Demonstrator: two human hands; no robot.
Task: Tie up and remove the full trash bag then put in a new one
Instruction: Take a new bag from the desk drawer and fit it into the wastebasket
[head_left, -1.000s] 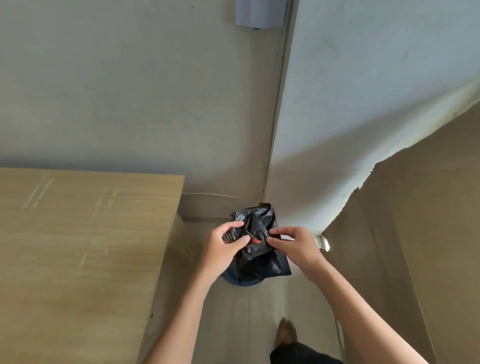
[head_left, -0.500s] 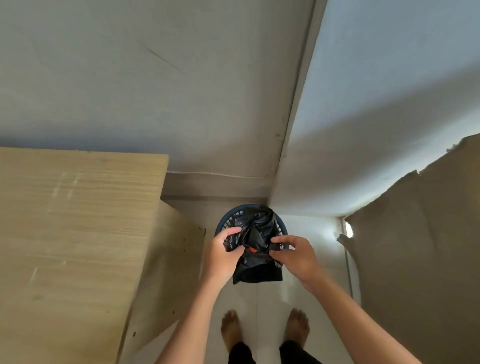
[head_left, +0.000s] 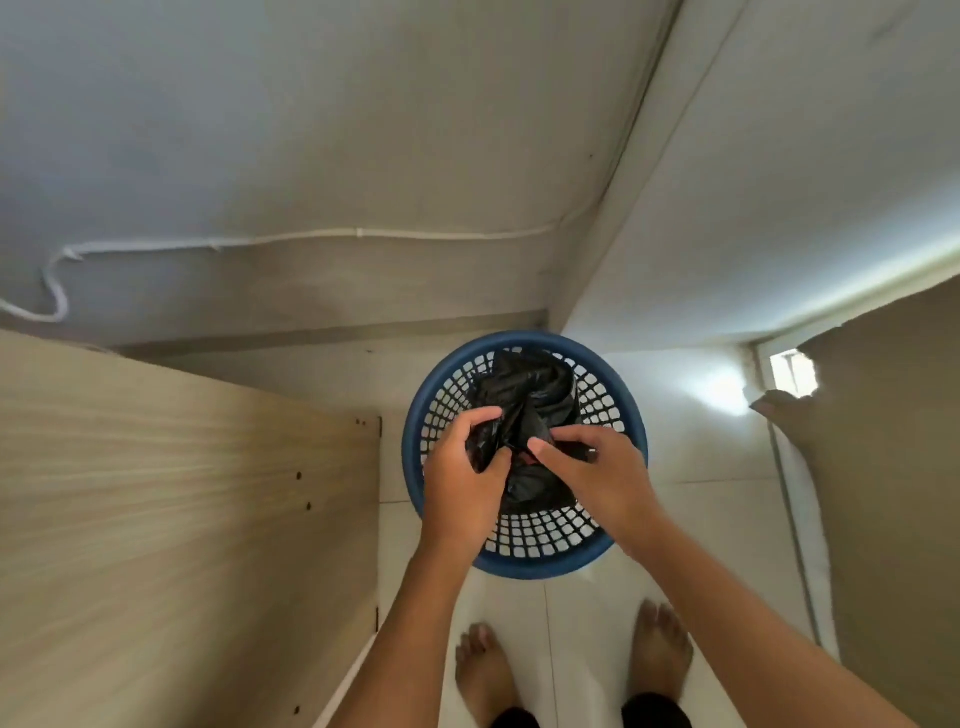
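No readable text, label, brand, number or sign anywhere: none on black trash bag (head_left: 524, 410), blue basket (head_left: 524, 564), wooden panel (head_left: 171, 509).

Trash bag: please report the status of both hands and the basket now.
Left hand and right hand both pinching black trash bag. Bag over blue basket. Wooden cabinet close at left; no obstruction seen.

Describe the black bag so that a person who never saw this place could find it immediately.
Look at the room corner, where a round blue basket stands on the pale floor beside a wooden cabinet. The black bag is inside it, gripped by the left hand and right hand. It alone is crumpled, glossy plastic.
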